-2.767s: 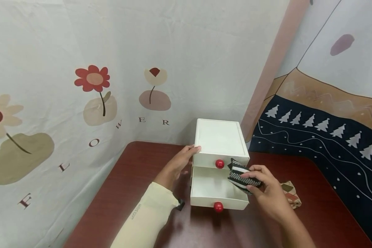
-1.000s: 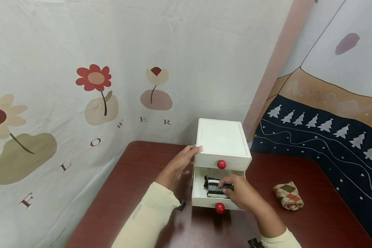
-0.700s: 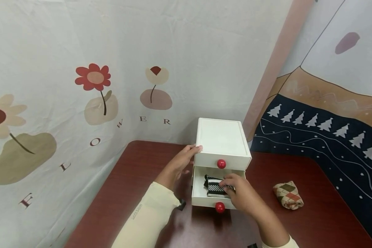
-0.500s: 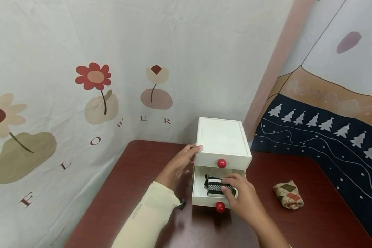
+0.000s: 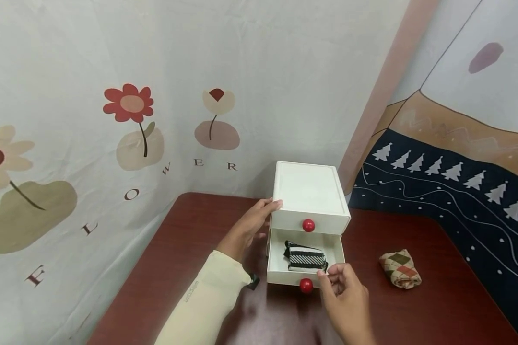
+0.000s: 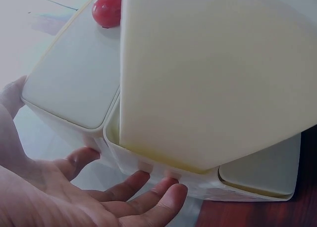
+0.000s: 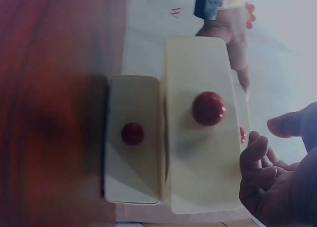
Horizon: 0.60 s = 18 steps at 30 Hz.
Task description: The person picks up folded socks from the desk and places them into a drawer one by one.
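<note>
Printed letters run along the wall cloth [image 5: 177,62] from lower left to centre of the head view, spelling F, L, O, W, E, R; a single W also shows at the top of the right wrist view. Small lettering on the cream sleeve [image 5: 207,302] is too blurred to read.

The black-and-white striped bundle [image 5: 306,258] lies in the pulled-out drawer [image 5: 285,277], right of centre, just beyond the fingertips of the right hand [image 5: 347,302]. That grip holds nothing: thumb and loosely bent fingers stand apart at the drawer's front right corner. The left hand [image 5: 252,220] touches the white cabinet [image 5: 311,187], thumb at its top edge, fingertips against its side, clear of the bundle. An argyle bundle [image 5: 400,269] sits on the tabletop [image 5: 198,230] at lower right.
</note>
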Each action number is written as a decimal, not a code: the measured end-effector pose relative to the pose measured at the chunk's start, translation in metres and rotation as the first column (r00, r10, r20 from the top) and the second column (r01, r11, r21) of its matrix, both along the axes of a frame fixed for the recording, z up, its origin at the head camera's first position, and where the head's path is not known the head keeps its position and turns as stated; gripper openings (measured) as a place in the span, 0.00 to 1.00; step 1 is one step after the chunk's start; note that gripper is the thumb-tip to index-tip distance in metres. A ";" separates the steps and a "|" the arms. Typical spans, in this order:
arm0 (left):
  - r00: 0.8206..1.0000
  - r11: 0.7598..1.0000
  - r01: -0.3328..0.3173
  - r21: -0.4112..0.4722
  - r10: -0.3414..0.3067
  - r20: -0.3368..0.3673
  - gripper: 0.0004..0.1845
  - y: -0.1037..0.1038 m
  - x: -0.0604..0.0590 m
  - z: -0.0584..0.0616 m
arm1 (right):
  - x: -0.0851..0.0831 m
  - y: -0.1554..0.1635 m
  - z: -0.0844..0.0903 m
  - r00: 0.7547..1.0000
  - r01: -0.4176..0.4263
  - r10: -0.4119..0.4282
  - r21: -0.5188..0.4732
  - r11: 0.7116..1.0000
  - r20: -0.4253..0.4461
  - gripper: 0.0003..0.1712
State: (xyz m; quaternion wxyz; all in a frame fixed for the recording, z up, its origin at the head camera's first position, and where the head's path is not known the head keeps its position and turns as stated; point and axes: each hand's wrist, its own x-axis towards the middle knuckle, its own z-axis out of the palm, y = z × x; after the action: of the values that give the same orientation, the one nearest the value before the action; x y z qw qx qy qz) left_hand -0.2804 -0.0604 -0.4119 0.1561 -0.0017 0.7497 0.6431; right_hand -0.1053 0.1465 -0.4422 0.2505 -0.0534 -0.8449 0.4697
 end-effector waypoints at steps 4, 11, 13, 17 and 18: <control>1.000 1.000 -0.007 0.005 0.007 0.002 0.46 0.000 0.000 -0.001 | 0.003 -0.001 -0.007 0.988 -0.024 0.008 0.106 0.994 0.152 0.16; 1.000 1.000 -0.017 -0.009 0.017 0.002 0.45 -0.002 0.002 0.000 | 0.002 -0.004 -0.014 0.912 -0.136 0.012 0.275 0.952 0.409 0.22; 1.000 1.000 -0.019 -0.013 0.019 0.001 0.45 -0.002 0.002 0.000 | 0.001 -0.006 -0.016 0.917 -0.148 0.024 0.284 0.947 0.399 0.23; 1.000 1.000 -0.015 -0.010 0.015 0.009 0.46 -0.001 0.003 0.000 | 0.002 -0.013 -0.020 0.945 -0.128 0.019 0.316 0.940 0.327 0.25; 1.000 1.000 -0.012 -0.012 0.012 0.008 0.46 -0.002 0.003 0.000 | 0.002 -0.014 -0.020 0.951 -0.120 0.015 0.324 0.938 0.310 0.26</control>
State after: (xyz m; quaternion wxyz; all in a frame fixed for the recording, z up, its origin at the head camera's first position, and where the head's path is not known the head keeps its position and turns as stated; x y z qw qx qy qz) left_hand -0.2770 -0.0620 -0.4117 0.1552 -0.0099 0.7530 0.6394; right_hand -0.1030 0.1321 -0.4623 0.1068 -0.0515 -0.9427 0.3118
